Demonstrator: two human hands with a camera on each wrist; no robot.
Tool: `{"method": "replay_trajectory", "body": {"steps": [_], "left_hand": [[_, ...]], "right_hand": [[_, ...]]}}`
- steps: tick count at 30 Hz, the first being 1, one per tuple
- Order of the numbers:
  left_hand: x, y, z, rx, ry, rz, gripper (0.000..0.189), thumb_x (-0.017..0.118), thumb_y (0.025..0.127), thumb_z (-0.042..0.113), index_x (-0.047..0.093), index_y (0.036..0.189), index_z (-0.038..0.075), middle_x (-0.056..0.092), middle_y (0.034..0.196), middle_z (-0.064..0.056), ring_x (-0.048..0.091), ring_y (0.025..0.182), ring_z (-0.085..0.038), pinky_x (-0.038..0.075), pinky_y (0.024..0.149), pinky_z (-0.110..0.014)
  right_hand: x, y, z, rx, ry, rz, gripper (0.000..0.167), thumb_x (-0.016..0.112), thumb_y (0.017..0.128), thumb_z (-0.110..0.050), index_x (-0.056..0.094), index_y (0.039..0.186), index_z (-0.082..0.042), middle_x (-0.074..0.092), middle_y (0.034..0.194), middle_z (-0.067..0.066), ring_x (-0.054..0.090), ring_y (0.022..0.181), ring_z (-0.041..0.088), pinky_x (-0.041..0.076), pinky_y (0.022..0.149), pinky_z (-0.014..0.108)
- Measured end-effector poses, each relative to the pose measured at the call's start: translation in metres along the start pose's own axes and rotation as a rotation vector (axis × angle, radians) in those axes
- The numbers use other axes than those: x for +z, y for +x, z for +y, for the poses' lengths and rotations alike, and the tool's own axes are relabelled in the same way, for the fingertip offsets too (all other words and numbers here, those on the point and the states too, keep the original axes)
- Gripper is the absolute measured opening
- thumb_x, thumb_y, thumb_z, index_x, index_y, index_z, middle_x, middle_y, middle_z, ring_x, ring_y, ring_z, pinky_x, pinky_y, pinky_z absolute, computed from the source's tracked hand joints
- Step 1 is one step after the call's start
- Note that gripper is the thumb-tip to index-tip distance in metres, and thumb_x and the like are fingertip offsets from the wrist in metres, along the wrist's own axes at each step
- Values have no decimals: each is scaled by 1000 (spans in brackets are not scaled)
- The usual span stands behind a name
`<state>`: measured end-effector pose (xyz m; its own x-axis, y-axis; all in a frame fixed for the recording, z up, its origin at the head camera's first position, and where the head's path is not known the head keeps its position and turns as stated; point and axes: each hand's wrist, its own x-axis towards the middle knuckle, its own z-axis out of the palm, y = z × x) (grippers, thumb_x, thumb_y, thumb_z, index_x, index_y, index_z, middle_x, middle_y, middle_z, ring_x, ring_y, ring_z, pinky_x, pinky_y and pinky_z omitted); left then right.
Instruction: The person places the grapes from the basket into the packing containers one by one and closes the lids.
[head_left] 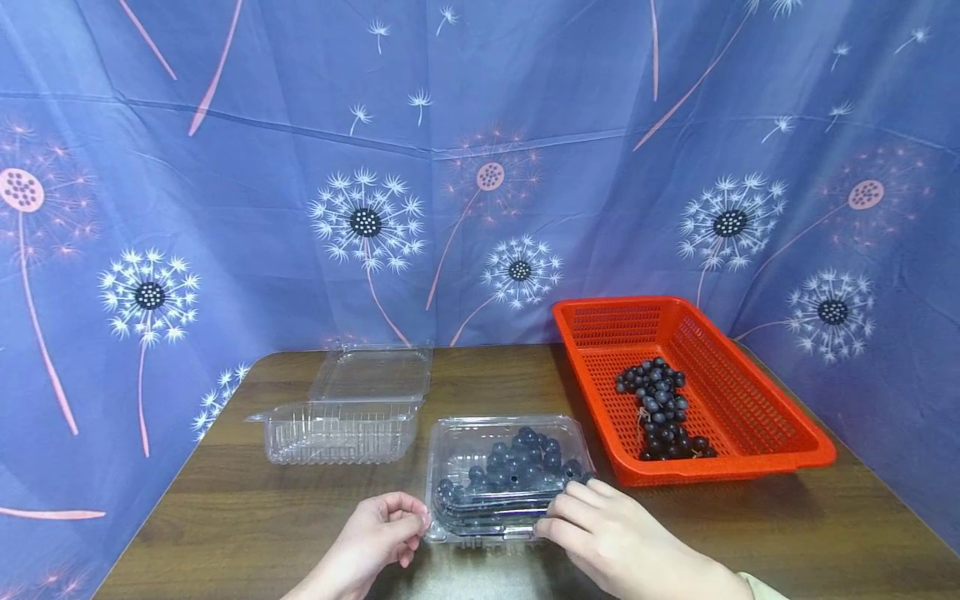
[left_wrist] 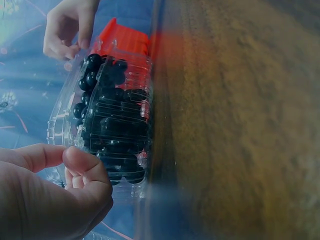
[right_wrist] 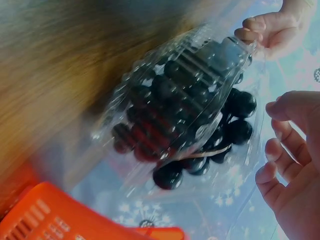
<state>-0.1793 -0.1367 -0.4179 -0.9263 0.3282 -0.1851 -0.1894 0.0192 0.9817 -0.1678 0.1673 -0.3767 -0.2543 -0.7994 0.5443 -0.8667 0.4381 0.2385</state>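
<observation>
At eight o'clock I have the left hand [left_wrist: 55,197], thumb and forefinger pinching the edge of the clear box [left_wrist: 59,129] with dark grapes [left_wrist: 115,125] inside. I see the right hand [left_wrist: 68,29] toward half past ten, red basket [left_wrist: 122,39] at eleven, brown table [left_wrist: 235,120] at three.

A clear plastic box [head_left: 435,471], rectangular with rounded corners, sits flat on the desk [head_left: 247,517] in the lower middle of the head frame, one long side towards the bottom edge. Its clear lid [head_left: 468,446] lies over the contents; whether it is latched cannot be told. Inside are round, glossy, near-black grapes [head_left: 517,467], heaped mostly towards the right and the near side, while the box's far left part shows bare plastic. The base [left_wrist: 117,130] has ribbed walls, seen in the middle of the left wrist frame. In the right wrist frame, grapes show above the base at centre right, with a thin, pale brown stem [right_wrist: 212,152] among them.
</observation>
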Motion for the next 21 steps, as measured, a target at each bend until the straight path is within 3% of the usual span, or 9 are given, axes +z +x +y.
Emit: {"method": "replay_trajectory", "body": {"steps": [10, 21], "left_hand": [[-1, 1, -1, -15, -18, 4, 18, 61, 84, 6, 53, 97, -2, 54, 73, 2, 50, 60, -7, 44, 51, -18], [-5, 7, 2, -6, -29, 29, 22, 61, 86, 7, 51, 101, -5, 55, 77, 0, 53, 66, -9, 47, 54, -19]], "right_hand": [[-2, -11, 8, -15, -34, 87, 31, 34, 101, -21, 65, 94, -19, 56, 87, -11, 51, 80, 8, 41, 68, 24], [11, -10, 13, 52, -55, 64, 40, 27, 100, -16, 66, 95, -20, 56, 91, -10, 52, 82, 9, 43, 70, 23]]}}
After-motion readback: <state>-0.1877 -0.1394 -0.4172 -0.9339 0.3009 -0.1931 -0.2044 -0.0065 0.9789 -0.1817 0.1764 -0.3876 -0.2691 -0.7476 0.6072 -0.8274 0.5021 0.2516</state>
